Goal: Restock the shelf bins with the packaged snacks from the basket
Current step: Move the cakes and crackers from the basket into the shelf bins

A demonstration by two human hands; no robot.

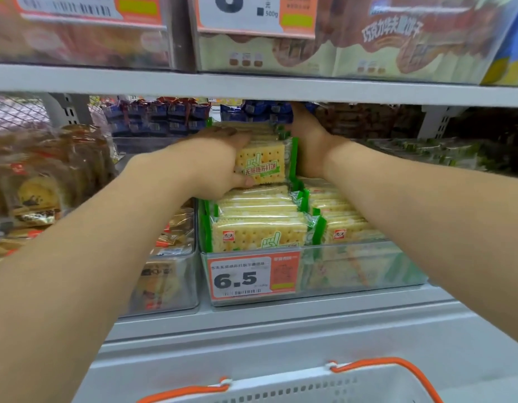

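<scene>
At far left, gold-wrapped pastries (33,196) are sitting blurred on the shelf, and just right of them the left hand (214,161) is gripping a stack of green-edged soda cracker packs (262,161), fingers over its top and thumb under its near face. The right hand (310,146) is pressing flat against the stack's right side, holding it above the clear shelf bin (353,271), which is carrying more cracker packs and a 6.5 price tag (252,276). Near the bottom edge, right of centre, the white basket (310,388) with orange handles is showing.
</scene>
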